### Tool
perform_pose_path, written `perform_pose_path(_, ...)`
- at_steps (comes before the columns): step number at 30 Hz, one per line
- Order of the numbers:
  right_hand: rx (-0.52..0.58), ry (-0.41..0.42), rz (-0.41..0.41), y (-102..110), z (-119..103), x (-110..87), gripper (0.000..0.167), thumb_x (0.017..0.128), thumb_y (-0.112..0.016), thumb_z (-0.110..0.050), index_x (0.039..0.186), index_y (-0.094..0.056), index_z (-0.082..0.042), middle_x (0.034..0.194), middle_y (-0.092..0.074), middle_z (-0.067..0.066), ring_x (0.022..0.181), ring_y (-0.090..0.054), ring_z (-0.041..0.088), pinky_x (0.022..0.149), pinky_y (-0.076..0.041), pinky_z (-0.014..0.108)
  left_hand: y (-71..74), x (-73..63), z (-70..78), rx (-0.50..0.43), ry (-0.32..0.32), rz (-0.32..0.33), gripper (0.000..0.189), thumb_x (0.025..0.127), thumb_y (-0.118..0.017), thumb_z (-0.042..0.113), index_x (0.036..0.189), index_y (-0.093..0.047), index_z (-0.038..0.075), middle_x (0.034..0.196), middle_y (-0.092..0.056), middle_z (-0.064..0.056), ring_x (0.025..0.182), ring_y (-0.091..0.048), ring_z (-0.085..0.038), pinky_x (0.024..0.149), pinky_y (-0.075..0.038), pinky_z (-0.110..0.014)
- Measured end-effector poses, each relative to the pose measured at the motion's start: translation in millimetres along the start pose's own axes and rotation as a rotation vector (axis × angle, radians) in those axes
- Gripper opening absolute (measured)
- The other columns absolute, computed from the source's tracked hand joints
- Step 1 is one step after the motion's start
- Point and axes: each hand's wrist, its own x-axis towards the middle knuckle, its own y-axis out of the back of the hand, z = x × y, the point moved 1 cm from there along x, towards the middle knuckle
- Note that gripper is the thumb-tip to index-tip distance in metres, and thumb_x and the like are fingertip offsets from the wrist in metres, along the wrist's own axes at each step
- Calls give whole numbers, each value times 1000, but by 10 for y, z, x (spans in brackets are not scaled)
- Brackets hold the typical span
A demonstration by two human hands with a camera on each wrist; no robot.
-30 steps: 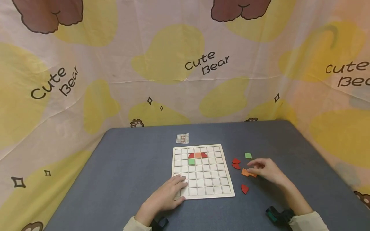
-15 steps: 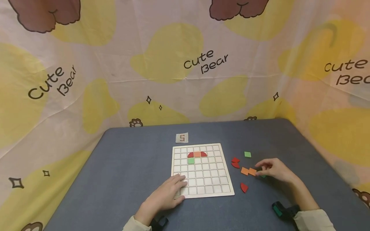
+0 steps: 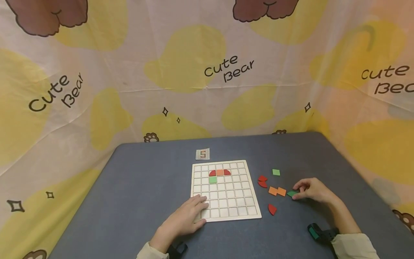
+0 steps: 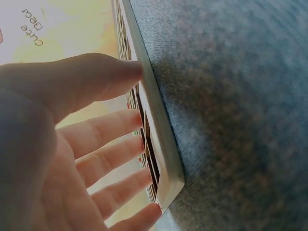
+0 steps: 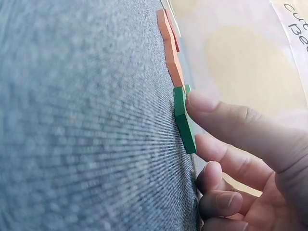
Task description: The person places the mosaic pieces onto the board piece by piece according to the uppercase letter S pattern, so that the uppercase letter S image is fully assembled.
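Observation:
My left hand [image 3: 187,217] rests with spread fingers on the near-left corner of a white wooden grid board [image 3: 227,214]. In the left wrist view its thumb [image 4: 122,74] and fingertips lie along the board's edge [image 4: 166,178]. On the board, an orange square [image 3: 220,172] sits between two red curved pieces [image 3: 212,173], above a light green square [image 3: 212,179]. To the right, my right hand [image 3: 313,190] pinches a darker green tile [image 5: 184,120] by thumb and index finger, low at the tabletop. Two orange tiles [image 3: 277,191] lie just left of it.
Two red pieces [image 3: 262,181] lie together right of the board, and another red piece [image 3: 272,209] lies nearer. A light green square [image 3: 276,172] is farther back. Behind the board lies a small pattern card [image 3: 202,154]. A printed curtain [image 3: 181,72] surrounds the blue-grey table [image 3: 145,172].
My right hand has moved right, off the orange tiles, to the darker green tile, which now shows at its fingertips. The left hand has stayed on the board.

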Motion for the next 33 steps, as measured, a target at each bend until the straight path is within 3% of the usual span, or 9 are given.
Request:
perform_pose_path(11,-41,-35,16,-21,8,3,27,74,-81,-19,88,-68,1,64,-49,-7,56,-42,-1,54,-34,17,5,6,-5,0,-21,13,44,88,-66,26,127,-60,7,141,-54,-10,135,-48,-32,111,-43,-44)
perform_pose_path(33,-31,-7,1,-16,-10,0,27,76,-80,-17,91,-68,3,65,-48,-6,57,-42,-1,54,-34,18,29,-16,22,4,6,-7,44,88,-66,28,128,-60,9,142,-53,-9,136,-47,-31,112,-43,-44)
